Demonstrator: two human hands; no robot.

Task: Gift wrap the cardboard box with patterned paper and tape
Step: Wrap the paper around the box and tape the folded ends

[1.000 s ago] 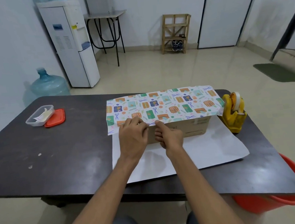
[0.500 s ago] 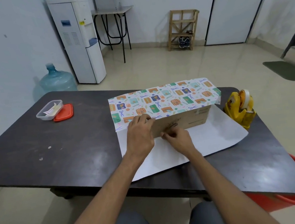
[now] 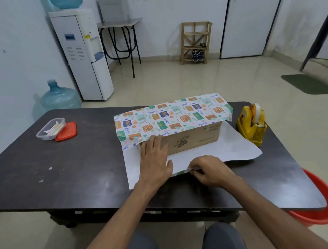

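A long cardboard box (image 3: 197, 139) lies on the dark table (image 3: 61, 166). Patterned paper (image 3: 170, 117) is folded over its top, and the paper's white underside (image 3: 233, 147) spreads flat toward me. My left hand (image 3: 154, 158) presses with straight fingers against the box's near left end, at the lower edge of the folded paper. My right hand (image 3: 209, 170) pinches the near edge of the white sheet and lifts it slightly, so a strip of pattern shows. A yellow tape dispenser (image 3: 252, 123) stands right of the box.
A clear plastic tub (image 3: 50, 129) with an orange lid (image 3: 67, 131) beside it sits at the table's far left. An orange bucket (image 3: 320, 209) stands on the floor under the right corner. A water dispenser (image 3: 83, 55) and water bottle (image 3: 59, 96) stand beyond.
My right hand left the box front and came back toward me to the sheet's near edge, which it now pinches. My left hand slid slightly down the box's left end.
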